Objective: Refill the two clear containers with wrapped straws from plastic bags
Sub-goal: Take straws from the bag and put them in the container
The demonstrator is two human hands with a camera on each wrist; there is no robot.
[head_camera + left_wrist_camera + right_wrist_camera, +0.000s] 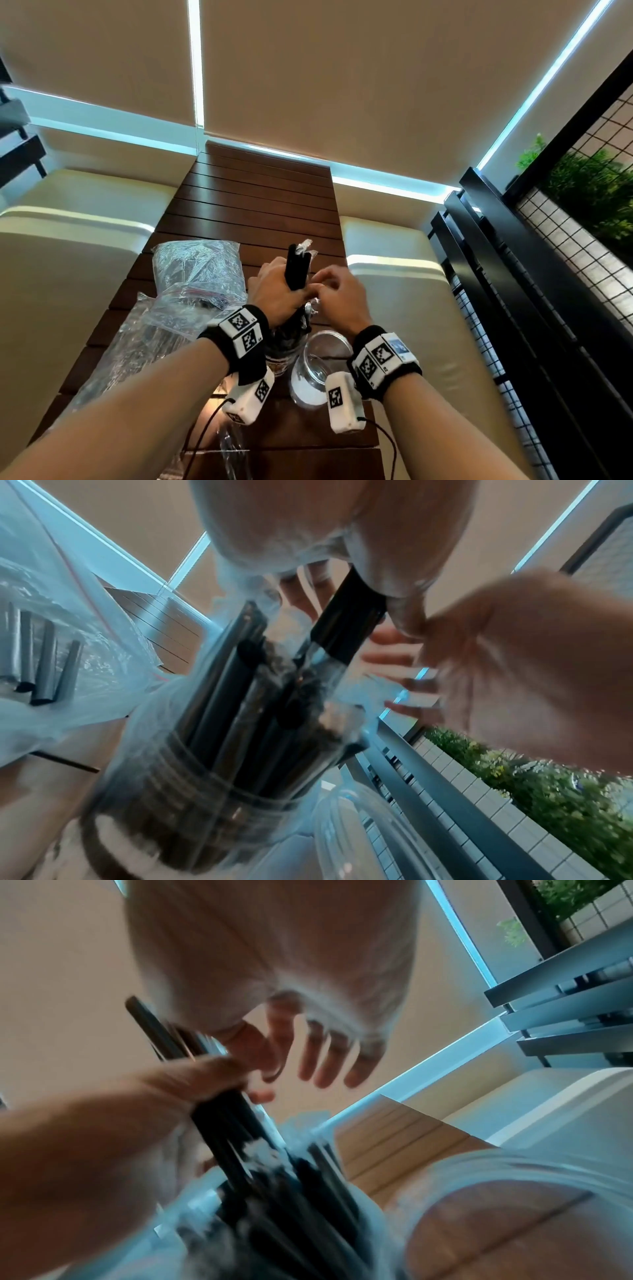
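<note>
Place: a café or restaurant seating booth, as far as the views show
Table: a long dark-brown slatted wooden table (260,212) runs away from the person between two seats
Seating: cream padded bench seats (61,260) flank it on both sides
Windows: beige roller blinds (342,68) are drawn down, daylight showing in thin bright strips at their edges
Partition: a black metal frame with wire grid panel (561,240) stands at the right, green foliage (589,185) behind it
Stock: clear plastic bags of black wrapped straws (191,270) and a clear round container packed with black straws (219,750) suggest drink service
</note>
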